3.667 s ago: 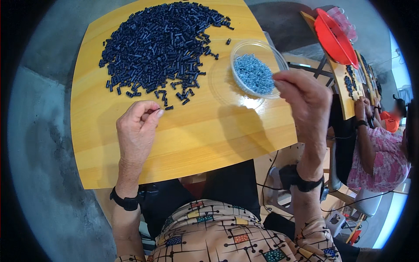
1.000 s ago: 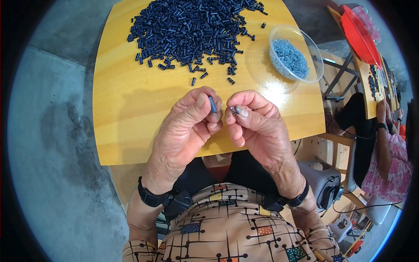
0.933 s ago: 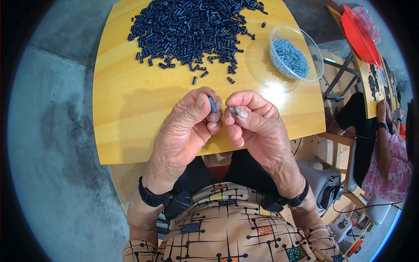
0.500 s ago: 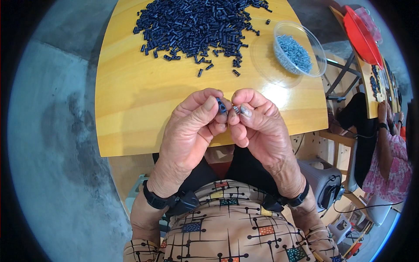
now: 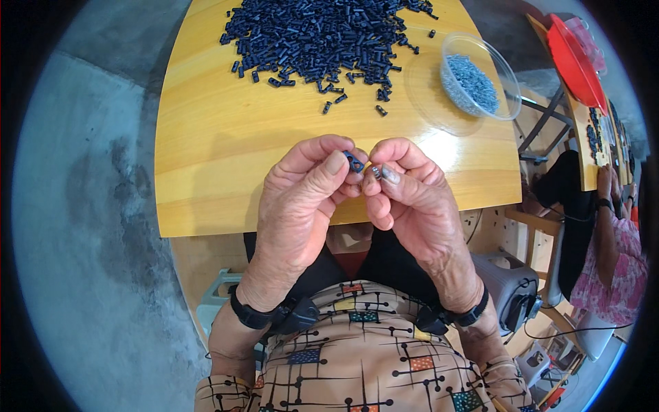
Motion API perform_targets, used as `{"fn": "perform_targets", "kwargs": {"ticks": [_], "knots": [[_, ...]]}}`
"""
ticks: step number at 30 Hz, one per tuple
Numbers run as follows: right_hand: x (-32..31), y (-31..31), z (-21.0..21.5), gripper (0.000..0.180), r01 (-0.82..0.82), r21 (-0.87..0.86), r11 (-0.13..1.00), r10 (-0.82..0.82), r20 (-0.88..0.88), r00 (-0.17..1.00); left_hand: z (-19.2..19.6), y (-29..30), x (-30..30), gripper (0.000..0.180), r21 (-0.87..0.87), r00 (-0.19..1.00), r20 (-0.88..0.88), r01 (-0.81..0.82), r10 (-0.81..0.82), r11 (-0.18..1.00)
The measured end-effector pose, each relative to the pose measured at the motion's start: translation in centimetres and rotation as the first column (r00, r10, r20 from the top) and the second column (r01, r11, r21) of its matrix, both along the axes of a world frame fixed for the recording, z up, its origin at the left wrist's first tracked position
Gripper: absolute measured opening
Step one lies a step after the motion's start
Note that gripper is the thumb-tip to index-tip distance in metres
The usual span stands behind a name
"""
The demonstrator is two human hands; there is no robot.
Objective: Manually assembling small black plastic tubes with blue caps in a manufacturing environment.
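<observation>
My left hand (image 5: 302,199) pinches a small dark blue plastic piece (image 5: 355,163) between thumb and forefinger. My right hand (image 5: 412,199) pinches a tiny grey metal part (image 5: 376,172) right beside it, fingertips almost touching. Both hands are raised over the near edge of the yellow wooden table (image 5: 226,144). A large heap of dark blue pieces (image 5: 322,34) lies at the far side. A clear round bowl (image 5: 504,79) at the right holds several small grey parts (image 5: 470,79).
A grey concrete floor lies to the left. At the right stands another table with a red tray (image 5: 573,58), and another person in a pink flowered top (image 5: 611,268) sits there. A grey device with cables (image 5: 511,295) sits low on the right.
Earlier my left hand lay by the heap and my right reached at the bowl. Since then both hands came together near me, and the blue piece tilted toward the metal part.
</observation>
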State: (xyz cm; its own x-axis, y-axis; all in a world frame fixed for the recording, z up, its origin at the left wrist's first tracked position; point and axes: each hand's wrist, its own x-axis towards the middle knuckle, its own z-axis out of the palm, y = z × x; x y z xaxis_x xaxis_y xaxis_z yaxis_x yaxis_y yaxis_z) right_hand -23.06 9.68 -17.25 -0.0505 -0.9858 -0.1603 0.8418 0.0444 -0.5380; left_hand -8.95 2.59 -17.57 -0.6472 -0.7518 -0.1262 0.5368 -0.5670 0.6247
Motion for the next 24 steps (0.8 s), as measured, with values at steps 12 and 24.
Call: {"fn": "perform_targets", "kwargs": {"ticks": [12, 24], "knots": [[0.4, -0.1, 0.0, 0.018, 0.001, -0.003, 1.000, -0.001, -0.045, 0.999, -0.2, 0.2, 0.7, 0.017, 0.001, 0.999, 0.040, -0.037, 0.037, 0.999], [0.8, -0.4, -0.5, 0.015, 0.044, 0.082, 0.996, -0.054, 0.129, 0.990, 0.0, 0.6, 0.6, 0.017, 0.053, 0.998, 0.010, -0.060, 0.060, 0.997]]}}
